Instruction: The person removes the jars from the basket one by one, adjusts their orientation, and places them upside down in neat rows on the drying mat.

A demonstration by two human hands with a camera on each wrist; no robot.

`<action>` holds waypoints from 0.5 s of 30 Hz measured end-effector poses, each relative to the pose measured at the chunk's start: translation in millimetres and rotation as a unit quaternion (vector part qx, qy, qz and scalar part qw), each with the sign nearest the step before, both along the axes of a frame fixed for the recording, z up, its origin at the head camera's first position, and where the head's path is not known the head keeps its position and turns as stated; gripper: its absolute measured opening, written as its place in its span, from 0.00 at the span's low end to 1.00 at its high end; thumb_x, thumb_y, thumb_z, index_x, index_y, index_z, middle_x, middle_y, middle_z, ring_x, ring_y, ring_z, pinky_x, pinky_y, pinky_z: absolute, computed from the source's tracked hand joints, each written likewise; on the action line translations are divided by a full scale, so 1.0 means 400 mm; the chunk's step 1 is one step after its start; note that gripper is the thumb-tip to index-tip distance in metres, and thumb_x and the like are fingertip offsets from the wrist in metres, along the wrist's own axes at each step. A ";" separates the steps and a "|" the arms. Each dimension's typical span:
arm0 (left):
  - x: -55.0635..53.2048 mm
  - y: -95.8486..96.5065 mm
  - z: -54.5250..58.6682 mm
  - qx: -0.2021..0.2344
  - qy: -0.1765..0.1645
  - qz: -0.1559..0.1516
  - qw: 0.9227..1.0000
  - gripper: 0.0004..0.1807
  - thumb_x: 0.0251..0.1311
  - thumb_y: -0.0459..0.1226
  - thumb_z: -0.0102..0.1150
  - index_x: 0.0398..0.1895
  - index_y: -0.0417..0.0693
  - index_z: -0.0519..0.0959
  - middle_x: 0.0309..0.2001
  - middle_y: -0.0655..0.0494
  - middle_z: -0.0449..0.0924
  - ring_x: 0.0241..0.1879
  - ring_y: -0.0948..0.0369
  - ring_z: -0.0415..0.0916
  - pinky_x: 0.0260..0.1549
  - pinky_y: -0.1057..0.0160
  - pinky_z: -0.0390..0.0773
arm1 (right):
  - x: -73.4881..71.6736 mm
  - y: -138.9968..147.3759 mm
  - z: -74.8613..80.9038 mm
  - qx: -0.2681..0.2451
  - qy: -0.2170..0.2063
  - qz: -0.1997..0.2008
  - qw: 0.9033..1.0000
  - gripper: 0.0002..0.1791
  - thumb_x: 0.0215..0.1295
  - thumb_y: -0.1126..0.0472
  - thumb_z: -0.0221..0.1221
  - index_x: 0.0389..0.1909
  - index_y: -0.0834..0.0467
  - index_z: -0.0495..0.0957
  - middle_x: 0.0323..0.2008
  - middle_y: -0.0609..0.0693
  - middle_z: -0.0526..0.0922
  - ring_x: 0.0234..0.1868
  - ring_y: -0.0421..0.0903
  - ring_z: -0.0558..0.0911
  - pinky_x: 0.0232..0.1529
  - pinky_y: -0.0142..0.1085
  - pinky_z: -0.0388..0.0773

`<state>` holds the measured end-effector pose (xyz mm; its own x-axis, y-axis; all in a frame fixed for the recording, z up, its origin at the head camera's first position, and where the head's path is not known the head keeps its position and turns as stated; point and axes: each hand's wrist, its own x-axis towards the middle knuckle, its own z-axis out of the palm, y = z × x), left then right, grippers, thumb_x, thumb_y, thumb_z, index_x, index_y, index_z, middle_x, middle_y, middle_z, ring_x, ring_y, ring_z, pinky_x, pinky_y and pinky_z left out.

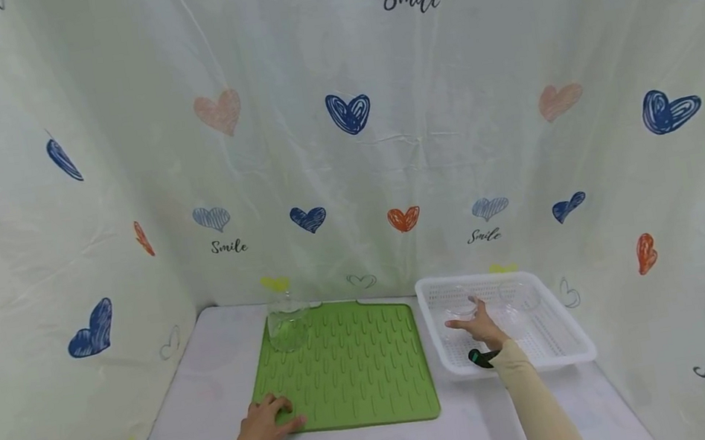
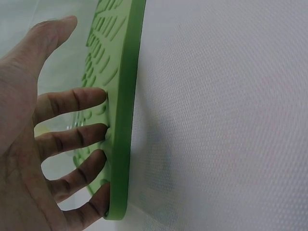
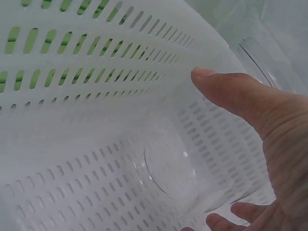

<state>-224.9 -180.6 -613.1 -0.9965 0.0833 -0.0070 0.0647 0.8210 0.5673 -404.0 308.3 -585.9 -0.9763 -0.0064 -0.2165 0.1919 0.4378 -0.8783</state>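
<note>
My left hand (image 1: 263, 429) is at the near left corner of a green ridged mat (image 1: 360, 369). In the left wrist view its fingertips (image 2: 98, 96) touch the mat's surface, with the thumb held apart. My right hand (image 1: 484, 328) reaches into a white slotted plastic basket (image 1: 562, 341). Its thumb and fingers are spread wide beside a clear round vessel (image 1: 458, 308), whose see-through wall and round base (image 3: 171, 166) show in the right wrist view. Another clear round piece (image 1: 519, 296) lies in the basket's far right part. Exact shapes of both are hard to tell.
A clear, see-through container (image 1: 288, 327) stands on the mat's far left corner. Mat and basket lie side by side on a white-covered table (image 1: 197, 392). A curtain (image 1: 288, 146) printed with hearts hangs behind and along both sides.
</note>
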 end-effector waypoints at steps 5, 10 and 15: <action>-0.001 0.000 -0.004 -0.001 -0.001 -0.003 1.000 0.22 0.53 0.59 0.64 0.38 0.53 0.79 0.44 0.53 0.75 0.45 0.42 0.70 0.40 0.34 0.72 | 0.005 -0.005 0.004 0.014 0.003 -0.012 1.000 0.64 0.51 0.47 0.71 0.73 0.59 0.33 0.71 0.73 0.42 0.68 0.72 0.58 0.62 0.67 0.63; -0.001 -0.001 -0.001 0.001 -0.005 0.000 1.000 0.23 0.52 0.60 0.64 0.38 0.53 0.80 0.44 0.53 0.75 0.46 0.42 0.70 0.41 0.34 0.72 | 0.008 -0.006 0.011 0.007 0.008 -0.020 1.000 0.63 0.51 0.46 0.71 0.72 0.61 0.34 0.71 0.73 0.43 0.69 0.71 0.57 0.64 0.66 0.62; 0.000 -0.001 -0.004 0.004 -0.013 0.006 1.000 0.23 0.52 0.59 0.64 0.38 0.52 0.80 0.44 0.52 0.75 0.46 0.42 0.70 0.42 0.33 0.71 | 0.016 -0.001 0.013 0.010 0.011 -0.031 0.999 0.65 0.51 0.43 0.70 0.72 0.65 0.34 0.71 0.72 0.43 0.69 0.71 0.55 0.66 0.63 0.61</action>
<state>-225.0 -180.9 -614.5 -0.9969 0.0709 -0.0326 0.0393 0.8168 0.5756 -397.8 308.1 -580.9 -0.9791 0.0575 -0.1949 0.2000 0.4438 -0.8735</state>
